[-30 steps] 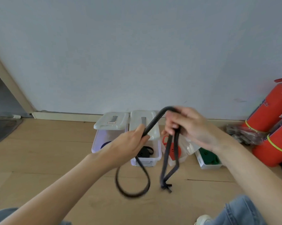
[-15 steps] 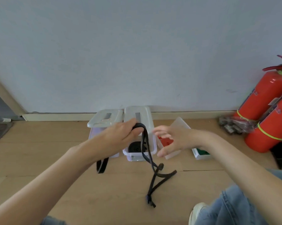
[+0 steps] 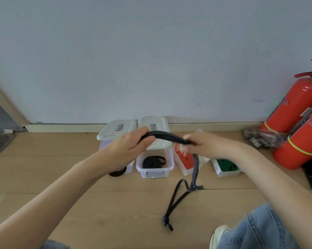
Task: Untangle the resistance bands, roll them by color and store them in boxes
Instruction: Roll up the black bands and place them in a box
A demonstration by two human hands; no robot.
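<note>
A black resistance band stretches between both hands above the boxes. My left hand grips its left part, and my right hand grips it further right. From the right hand the band hangs down to the floor, where its tail ends in a knot. Below stand four clear boxes: one largely hidden behind my left arm, one holding rolled black bands, one holding red bands, and one holding green bands.
Two lids lean behind the left boxes by the baseboard. Two red fire extinguishers stand at the right with a plastic bag beside them. My jeans-clad knee and a shoe are at the lower right.
My right hand, open half a second ago, has closed on the band. The band is now drawn out between both hands, and its tail lies further right on the floor.
</note>
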